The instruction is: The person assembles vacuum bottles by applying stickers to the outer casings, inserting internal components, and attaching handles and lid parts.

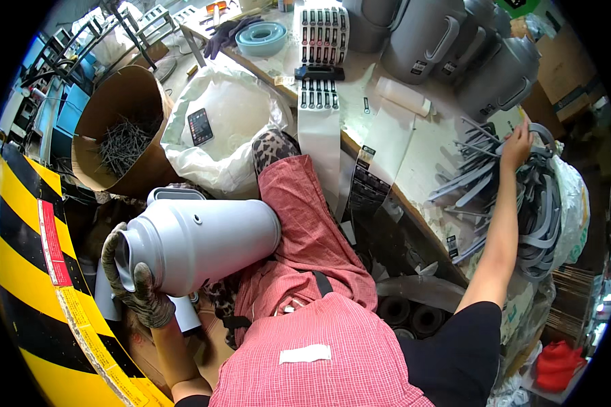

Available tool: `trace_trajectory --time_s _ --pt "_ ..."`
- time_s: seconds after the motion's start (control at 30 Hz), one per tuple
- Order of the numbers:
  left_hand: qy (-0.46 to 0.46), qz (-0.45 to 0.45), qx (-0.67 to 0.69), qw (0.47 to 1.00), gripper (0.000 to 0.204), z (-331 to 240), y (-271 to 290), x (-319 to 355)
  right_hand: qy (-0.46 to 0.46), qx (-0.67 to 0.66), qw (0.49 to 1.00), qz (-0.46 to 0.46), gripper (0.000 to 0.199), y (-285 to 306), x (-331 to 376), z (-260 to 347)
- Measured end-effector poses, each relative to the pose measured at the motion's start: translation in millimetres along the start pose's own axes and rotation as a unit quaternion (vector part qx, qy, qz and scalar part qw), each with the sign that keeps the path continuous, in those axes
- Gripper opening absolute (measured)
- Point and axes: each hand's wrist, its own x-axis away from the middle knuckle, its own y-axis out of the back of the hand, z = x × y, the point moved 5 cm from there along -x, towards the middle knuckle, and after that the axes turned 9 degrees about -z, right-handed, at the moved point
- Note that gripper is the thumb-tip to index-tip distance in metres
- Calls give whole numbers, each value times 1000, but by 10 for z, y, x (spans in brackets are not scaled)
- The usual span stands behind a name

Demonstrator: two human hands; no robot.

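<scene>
A grey plastic jug body (214, 234) lies on its side across my lap, its open mouth toward the left. My left hand (146, 295), in a camouflage-patterned glove, grips it around the rim of that mouth, with some fingers reaching inside. At the right end of the bench, my bare right hand (518, 148) is at the top of a heap of loose grey plastic handles (540, 210). Its fingers are closed on a curved grey handle (544, 133), partly hidden by the hand. Thin grey strips (478, 180) fan out left of that heap.
Several finished-looking grey jugs (424, 41) stand at the bench's back. A label roll sheet (323, 41) hangs over its edge. A white bag (231, 102) with a phone (200, 127) and a cardboard drum (125, 122) of grey scraps stand ahead-left. A yellow-black striped panel (41, 271) borders my left.
</scene>
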Motion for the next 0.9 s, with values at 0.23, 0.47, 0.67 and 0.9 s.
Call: trace_trajectory --time_s 0.23,0.47,0.67,0.9 --pt "36 -64 44 996 77 215 -14 44 -198 -195 958 70 39 146 -371 -582" --pt "15 -5 126 992 79 -132 -118 35 342 18 937 66 57 715 -457 569" --pt "-117 57 -1 992 72 -284 -299 239 152 -532 828 89 93 1153 327 2256" --pt "-218 176 -135 950 77 -651 -490 495 -331 -792 374 351 77 1745 1887 4601"
